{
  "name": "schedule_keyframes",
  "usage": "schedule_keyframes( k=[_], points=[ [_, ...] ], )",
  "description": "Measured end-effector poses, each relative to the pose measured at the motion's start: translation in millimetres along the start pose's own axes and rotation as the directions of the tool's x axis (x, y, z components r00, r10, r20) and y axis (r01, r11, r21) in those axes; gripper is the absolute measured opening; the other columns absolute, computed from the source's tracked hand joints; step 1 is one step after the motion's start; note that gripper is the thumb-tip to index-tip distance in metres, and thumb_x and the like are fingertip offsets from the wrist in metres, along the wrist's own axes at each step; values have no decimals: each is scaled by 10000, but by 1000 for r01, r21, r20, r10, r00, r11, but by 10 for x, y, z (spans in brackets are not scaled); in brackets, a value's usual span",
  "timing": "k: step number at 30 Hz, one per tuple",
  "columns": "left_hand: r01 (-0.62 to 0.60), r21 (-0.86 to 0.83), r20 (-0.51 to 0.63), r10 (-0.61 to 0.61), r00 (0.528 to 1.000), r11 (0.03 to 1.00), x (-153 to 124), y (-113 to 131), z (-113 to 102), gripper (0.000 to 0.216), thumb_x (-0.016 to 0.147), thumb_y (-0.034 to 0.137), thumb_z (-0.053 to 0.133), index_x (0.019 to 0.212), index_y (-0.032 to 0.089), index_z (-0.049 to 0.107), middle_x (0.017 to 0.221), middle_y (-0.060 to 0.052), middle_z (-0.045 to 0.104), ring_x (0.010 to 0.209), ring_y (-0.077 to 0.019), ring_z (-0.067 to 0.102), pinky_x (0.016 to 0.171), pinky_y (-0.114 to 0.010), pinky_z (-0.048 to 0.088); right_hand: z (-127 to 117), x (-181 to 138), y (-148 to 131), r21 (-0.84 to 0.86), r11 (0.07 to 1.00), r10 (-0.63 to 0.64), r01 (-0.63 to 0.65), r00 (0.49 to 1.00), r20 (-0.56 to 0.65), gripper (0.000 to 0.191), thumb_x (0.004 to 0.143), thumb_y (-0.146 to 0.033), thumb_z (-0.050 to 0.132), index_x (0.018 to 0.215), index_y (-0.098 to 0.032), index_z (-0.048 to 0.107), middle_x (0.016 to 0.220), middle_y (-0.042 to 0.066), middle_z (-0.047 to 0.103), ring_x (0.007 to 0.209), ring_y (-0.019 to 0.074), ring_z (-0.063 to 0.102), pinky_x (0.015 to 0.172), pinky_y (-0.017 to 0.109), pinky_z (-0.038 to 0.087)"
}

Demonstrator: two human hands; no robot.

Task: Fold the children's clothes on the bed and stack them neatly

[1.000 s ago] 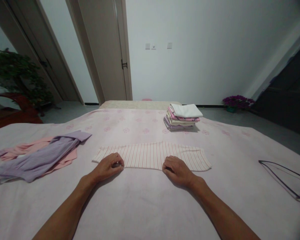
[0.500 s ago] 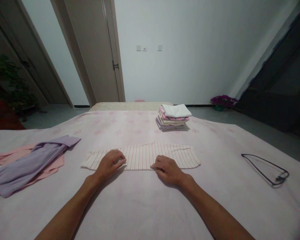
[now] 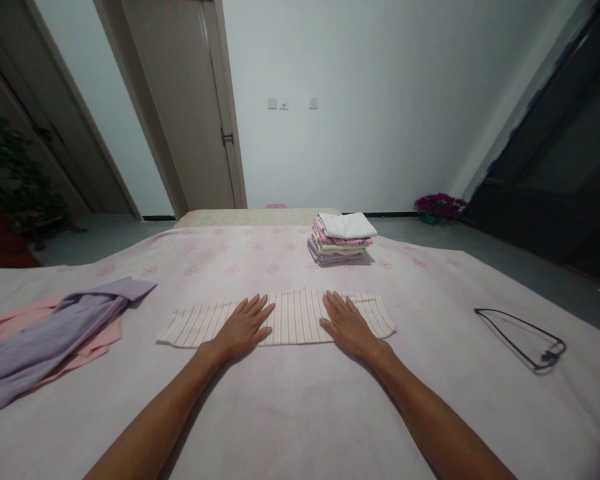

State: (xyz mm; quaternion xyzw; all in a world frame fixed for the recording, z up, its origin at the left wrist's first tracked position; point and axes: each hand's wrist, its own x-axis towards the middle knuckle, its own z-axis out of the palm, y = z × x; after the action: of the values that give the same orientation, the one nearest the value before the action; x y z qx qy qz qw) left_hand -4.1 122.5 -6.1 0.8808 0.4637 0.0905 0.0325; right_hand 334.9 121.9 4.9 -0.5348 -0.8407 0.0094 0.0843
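A cream garment with reddish stripes (image 3: 297,320) lies folded into a long, low strip across the bed-like surface, its two ends reaching out left and right. My left hand (image 3: 245,325) rests flat on its left half, fingers spread and pointing away from me. On the right half lies my right hand (image 3: 347,321), likewise flat with the fingers stretched out. The palms hide parts of the cloth beneath them. Neither hand grips anything.
Behind stands a stack of folded clothes (image 3: 341,239), white on top. A lilac garment (image 3: 75,327) lies over pink clothing (image 3: 100,340) at the left. To the right is a black wire-like loop (image 3: 525,340). A pale flowered sheet (image 3: 295,413) covers the surface.
Both hands have gone from curled fingers at the near edge of the striped garment to flat, spread fingers on top of it. The view has shifted slightly.
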Motion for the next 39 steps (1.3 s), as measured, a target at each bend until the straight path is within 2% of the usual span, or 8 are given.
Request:
schedule_keyframes(
  k=[7, 12, 17, 20, 24, 28, 35, 39],
  points=[
    [15, 46, -16, -14, 1000, 999, -31, -11, 28, 634, 1014, 582, 332, 1575, 289, 315, 1649, -112, 253, 1528, -316, 212, 1210, -547, 186, 26, -207, 465, -144, 958, 245, -247, 969, -38, 720, 1009, -548, 262, 1541, -74, 367, 1623, 183, 282, 1522, 292, 221, 1240, 510, 135],
    [48, 44, -6, -48, 999, 998, -51, 28, -5, 645, 1009, 582, 348, 1572, 266, 330, 1651, -119, 240, 1531, -316, 200, 1219, -537, 177, -85, -218, 422, -227, 898, 369, -378, 926, -79, 694, 1013, -496, 262, 1492, -25, 434, 1585, 224, 349, 1504, 320, 264, 1228, 546, 109],
    [62, 28, 32, -63, 998, 998, -66, 54, -62, 656, 1007, 581, 347, 1574, 251, 321, 1658, -114, 221, 1538, -284, 185, 1230, -502, 161, -22, -106, 267, -175, 946, 273, -274, 961, -30, 667, 1020, -470, 258, 1548, -73, 352, 1634, 160, 274, 1523, 290, 211, 1233, 501, 133],
    [170, 24, 2, -170, 985, 985, -125, 27, -72, 639, 1015, 541, 346, 1572, 227, 326, 1659, -125, 227, 1538, -282, 186, 1226, -493, 168, 81, -87, 293, -165, 949, 272, -269, 962, -6, 677, 1022, -484, 253, 1558, -77, 334, 1644, 161, 245, 1527, 297, 198, 1232, 506, 133],
    [396, 85, -81, -389, 917, 915, -311, -50, -92, 649, 1008, 521, 363, 1568, 193, 339, 1648, -171, 238, 1533, -339, 184, 1207, -548, 154, 170, -92, 369, -165, 953, 254, -255, 967, -25, 689, 1022, -503, 239, 1556, -80, 340, 1641, 166, 254, 1525, 302, 203, 1231, 511, 136],
    [524, 154, -107, -513, 851, 837, -552, -142, -156, 679, 985, 567, 391, 1556, 200, 375, 1636, -185, 263, 1522, -382, 198, 1200, -573, 122, 224, -92, 409, -163, 952, 253, -258, 966, -50, 679, 1017, -496, 255, 1551, -88, 351, 1637, 163, 268, 1524, 298, 207, 1228, 519, 142],
    [622, 168, -123, -610, 783, 764, -828, -324, -184, 667, 973, 573, 398, 1542, 225, 407, 1634, -155, 290, 1519, -413, 177, 1178, -629, 116, 263, -86, 423, -158, 954, 245, -255, 966, -80, 685, 1014, -509, 251, 1551, -97, 353, 1631, 159, 288, 1522, 291, 216, 1229, 517, 145],
    [593, 32, -179, -579, 795, 805, -913, -482, -232, 519, 988, 459, 392, 1419, 223, 559, 1568, -95, 441, 1475, -342, 317, 1175, -500, 257, 246, -87, 410, -157, 954, 244, -255, 966, -82, 680, 1009, -503, 273, 1546, -95, 362, 1628, 158, 297, 1520, 293, 221, 1229, 512, 145]
  ],
)
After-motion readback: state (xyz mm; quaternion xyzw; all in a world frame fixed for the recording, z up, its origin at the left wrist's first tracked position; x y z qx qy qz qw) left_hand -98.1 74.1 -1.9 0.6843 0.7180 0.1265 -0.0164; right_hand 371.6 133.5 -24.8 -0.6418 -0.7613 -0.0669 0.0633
